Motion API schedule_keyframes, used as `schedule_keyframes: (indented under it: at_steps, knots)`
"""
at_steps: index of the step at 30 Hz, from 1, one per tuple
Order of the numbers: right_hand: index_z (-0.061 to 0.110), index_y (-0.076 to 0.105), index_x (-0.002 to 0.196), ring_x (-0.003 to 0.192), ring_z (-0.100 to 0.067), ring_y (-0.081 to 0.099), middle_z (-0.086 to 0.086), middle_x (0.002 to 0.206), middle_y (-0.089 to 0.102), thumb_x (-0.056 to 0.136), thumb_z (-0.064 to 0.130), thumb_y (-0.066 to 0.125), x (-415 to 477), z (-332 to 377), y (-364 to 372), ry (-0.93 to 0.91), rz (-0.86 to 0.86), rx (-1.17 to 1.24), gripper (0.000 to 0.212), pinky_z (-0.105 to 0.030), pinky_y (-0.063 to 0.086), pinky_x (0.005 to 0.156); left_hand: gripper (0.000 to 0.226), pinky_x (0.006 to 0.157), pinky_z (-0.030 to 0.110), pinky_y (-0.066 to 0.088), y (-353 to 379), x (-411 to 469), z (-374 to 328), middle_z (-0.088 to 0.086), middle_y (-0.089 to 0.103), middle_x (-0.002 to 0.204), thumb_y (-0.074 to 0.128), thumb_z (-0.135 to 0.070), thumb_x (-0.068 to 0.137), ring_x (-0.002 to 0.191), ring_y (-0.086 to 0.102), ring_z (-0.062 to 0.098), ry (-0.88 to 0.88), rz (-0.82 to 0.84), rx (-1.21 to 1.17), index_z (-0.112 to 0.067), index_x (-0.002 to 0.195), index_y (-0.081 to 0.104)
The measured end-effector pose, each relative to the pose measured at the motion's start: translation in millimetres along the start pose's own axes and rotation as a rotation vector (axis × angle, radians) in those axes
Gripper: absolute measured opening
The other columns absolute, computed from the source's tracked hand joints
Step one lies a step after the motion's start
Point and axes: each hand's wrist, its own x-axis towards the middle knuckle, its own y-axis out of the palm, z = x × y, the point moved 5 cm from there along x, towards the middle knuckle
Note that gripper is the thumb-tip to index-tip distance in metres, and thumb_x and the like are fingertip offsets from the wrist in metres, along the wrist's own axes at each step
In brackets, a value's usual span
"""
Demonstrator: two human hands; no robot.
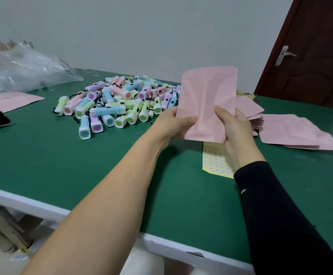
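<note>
I note even, moderately bright, diffuse light from overhead. Soft shadows fall on the green table (pixel 82 165). The clear plastic bag (pixel 23 70) shows mild glare. Wide-angle distortion bends the frame edges.

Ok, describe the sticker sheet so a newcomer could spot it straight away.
Start at the green table, then find the pink pouch held up by the left hand and right hand. Directly below it, flat on the table, lies the sticker sheet: the one pale yellow sheet, printed with rows of small dots.
</note>
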Motion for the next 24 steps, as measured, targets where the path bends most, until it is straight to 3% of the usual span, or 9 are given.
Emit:
schedule_keyframes:
  at_steps: [6, 10, 13, 18, 22, 24]
  knots:
    - [0.019, 0.069, 0.092, 0.091, -0.021, 0.073, -0.003, 0.097, 0.076, 0.085, 0.016, 0.073, 3.0, -6.6, 2.9, 0.053, 0.064, -0.088, 0.009, -0.038, 0.058, 0.084, 0.035, 0.071, 0.029, 0.057, -5.5, 0.5, -2.4, -0.003, 0.076, 0.102, 0.078, -0.018, 0.08, 0.087, 0.073, 0.016, 0.03, -0.055, 0.003, -0.017, 0.113, 0.067]
    - [0.016, 0.07, 0.098, 0.083, -0.016, 0.074, 0.0, 0.093, 0.076, 0.084, 0.016, 0.074, 1.9, -6.6, 3.8, 0.038, 0.13, -0.23, 0.015, -0.03, 0.059, 0.071, 0.044, 0.068, 0.028, 0.057, -10.1, -1.7, -3.4, -0.002, 0.075, 0.102, 0.084, -0.025, 0.075, 0.087, 0.073, 0.016, 0.027, -0.093, -0.029, -0.016, 0.114, 0.065]
    - [0.016, 0.072, 0.095, 0.076, -0.012, 0.073, 0.004, 0.085, 0.077, 0.081, 0.02, 0.077, -1.5, -5.4, 4.4, 0.028, 0.157, -0.301, 0.016, -0.024, 0.058, 0.063, 0.037, 0.063, 0.023, 0.055, -12.4, -1.3, -1.6, -0.003, 0.075, 0.098, 0.083, -0.019, 0.077, 0.082, 0.072, 0.013, 0.016, -0.098, -0.001, -0.015, 0.109, 0.067]
    - [0.019, 0.07, 0.087, 0.081, -0.018, 0.072, 0.0, 0.09, 0.075, 0.082, 0.026, 0.077, -4.1, -7.0, 3.9, 0.048, 0.141, -0.34, 0.01, -0.032, 0.059, 0.073, 0.036, 0.058, 0.022, 0.051, -11.8, -2.0, -1.0, -0.003, 0.074, 0.096, 0.081, -0.018, 0.078, 0.08, 0.07, 0.013, -0.009, -0.095, 0.066, -0.015, 0.111, 0.066]
    - [0.018, 0.07, 0.088, 0.078, -0.016, 0.072, 0.003, 0.085, 0.076, 0.083, 0.024, 0.076, -3.2, -5.2, 3.1, 0.052, 0.142, -0.353, 0.009, -0.029, 0.059, 0.065, 0.036, 0.068, 0.028, 0.056, -11.9, -0.9, -0.2, -0.002, 0.075, 0.096, 0.082, -0.021, 0.077, 0.085, 0.072, 0.017, -0.016, -0.093, 0.028, -0.016, 0.109, 0.067]
    - [0.017, 0.072, 0.09, 0.08, -0.018, 0.073, 0.001, 0.087, 0.076, 0.084, 0.023, 0.076, -3.9, -6.7, 3.9, 0.061, 0.154, -0.382, 0.01, -0.031, 0.059, 0.069, 0.034, 0.068, 0.029, 0.058, -11.6, -0.9, 0.5, -0.002, 0.077, 0.092, 0.084, -0.024, 0.075, 0.082, 0.074, 0.018, -0.027, -0.084, -0.035, -0.016, 0.104, 0.068]
